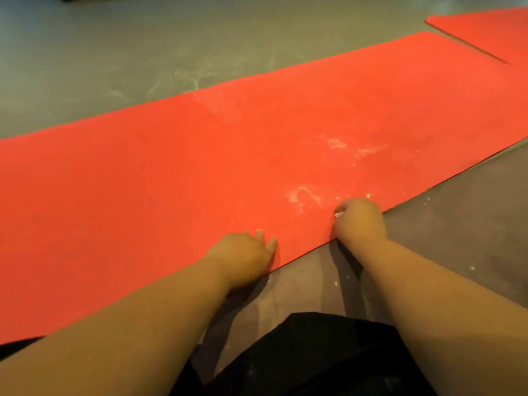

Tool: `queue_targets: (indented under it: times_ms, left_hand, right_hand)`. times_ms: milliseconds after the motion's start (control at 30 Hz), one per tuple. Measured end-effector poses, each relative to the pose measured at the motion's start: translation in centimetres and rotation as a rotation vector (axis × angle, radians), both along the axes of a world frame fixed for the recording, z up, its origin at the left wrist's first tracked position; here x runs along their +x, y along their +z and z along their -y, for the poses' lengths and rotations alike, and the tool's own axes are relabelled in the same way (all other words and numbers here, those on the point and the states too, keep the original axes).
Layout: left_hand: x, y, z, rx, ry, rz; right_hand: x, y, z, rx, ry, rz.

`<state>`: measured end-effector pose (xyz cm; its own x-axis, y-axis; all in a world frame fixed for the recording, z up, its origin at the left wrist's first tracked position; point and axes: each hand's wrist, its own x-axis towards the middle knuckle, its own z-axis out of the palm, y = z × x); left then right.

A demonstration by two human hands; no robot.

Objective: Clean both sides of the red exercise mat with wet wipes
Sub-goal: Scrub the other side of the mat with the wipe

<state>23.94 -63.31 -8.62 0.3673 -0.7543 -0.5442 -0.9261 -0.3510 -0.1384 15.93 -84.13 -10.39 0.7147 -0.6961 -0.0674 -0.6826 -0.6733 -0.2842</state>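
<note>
The red exercise mat (200,167) lies flat on the floor, running from lower left to upper right. White smears mark it near its near edge and a little farther in. My left hand (243,257) rests on the mat at the near edge, fingers lying on the surface. My right hand (360,221) sits at the same edge farther right, its fingers curled around a small white wet wipe (339,214), of which only a scrap shows.
A second red mat (491,30) lies at the top right, apart from the first. Grey concrete floor (114,61) with pale scuffs surrounds both. My dark-clothed knee (314,358) is at the bottom centre. Small white crumbs dot the floor at right.
</note>
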Motion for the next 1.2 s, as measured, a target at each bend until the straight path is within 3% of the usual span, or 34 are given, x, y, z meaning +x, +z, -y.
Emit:
queue_targets:
  times_ms: [100, 233, 300, 500, 600, 867, 1033, 1200]
  left_hand:
    - [0.0, 0.2, -0.3, 0.010, 0.055, -0.063]
    - [-0.1, 0.8, -0.6, 0.079, 0.137, -0.148]
    - [-0.1, 0.7, -0.5, 0.098, 0.107, -0.130]
    - [-2.5, 0.2, 0.4, 0.092, 0.220, -0.071]
    - [-2.2, 0.9, 0.6, 0.055, 0.324, -0.056]
    - [0.3, 6.3, 0.1, -0.040, 0.111, 0.111]
    - [2.3, 13.3, 0.4, -0.122, -0.016, 0.363]
    - [5.0, 17.0, -4.1, -0.087, -0.046, 0.431]
  right_hand:
    - [0.2, 0.2, -1.1, 0.067, -0.008, 0.053]
    - [0.6, 1.1, -5.4, 0.241, 0.312, -0.011]
    - [0.6, 1.1, -6.1, 0.279, 0.349, -0.050]
    - [-1.3, 1.0, -0.9, 0.115, -0.040, -0.002]
    - [-1.7, 1.1, -0.6, 0.135, -0.090, 0.057]
    - [2.5, 3.5, -8.7, 0.148, 0.289, 0.321]
    - [3.2, 8.1, -9.2, 0.010, -0.027, 0.592]
    - [2.1, 10.4, -8.8, 0.199, -0.239, 0.611]
